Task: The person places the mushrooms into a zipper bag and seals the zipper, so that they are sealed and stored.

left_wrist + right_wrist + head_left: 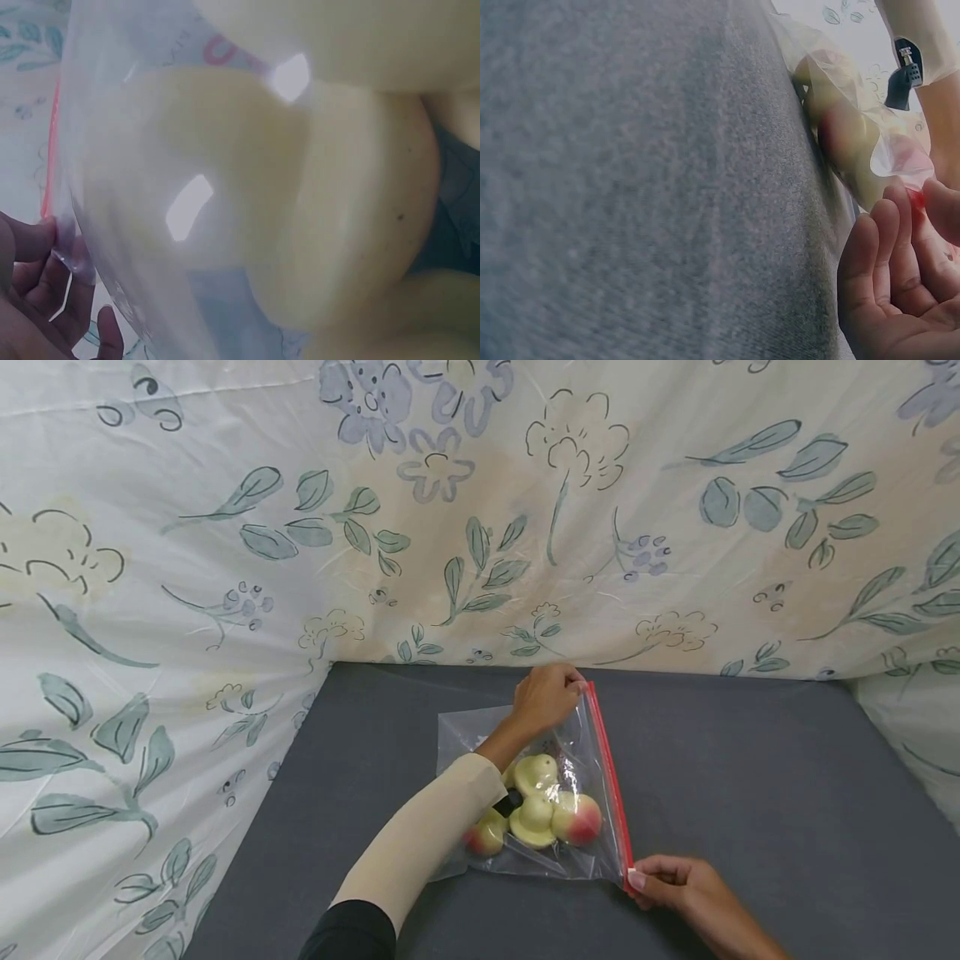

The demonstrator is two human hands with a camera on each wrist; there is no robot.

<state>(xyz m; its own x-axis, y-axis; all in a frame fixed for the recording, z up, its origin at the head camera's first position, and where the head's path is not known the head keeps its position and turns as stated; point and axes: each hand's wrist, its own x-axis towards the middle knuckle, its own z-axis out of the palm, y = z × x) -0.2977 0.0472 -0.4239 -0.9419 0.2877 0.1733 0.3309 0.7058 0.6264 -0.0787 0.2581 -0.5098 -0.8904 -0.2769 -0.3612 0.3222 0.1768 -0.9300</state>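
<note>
A clear zip bag (pixel 457 735) with a red zip strip (pixel 611 777) along its right edge lies on the dark grey surface. Inside are yellow-green pears (pixel 536 773) and red-and-yellow peaches (pixel 577 818). My left hand (pixel 547 700) reaches across the bag and pinches its far corner at the top of the strip. In the left wrist view the thumb and fingers (pixel 45 289) grip the film beside the red line. My right hand (pixel 690 889) pinches the near end of the strip, where a small white slider (pixel 632 872) shows by the thumb.
A grey cloth-covered table (pixel 750 777) extends around the bag. Floral curtains (pixel 480 527) hang along its back and left side. A small black wrist device (pixel 509 802) on the left sleeve hangs over the fruit.
</note>
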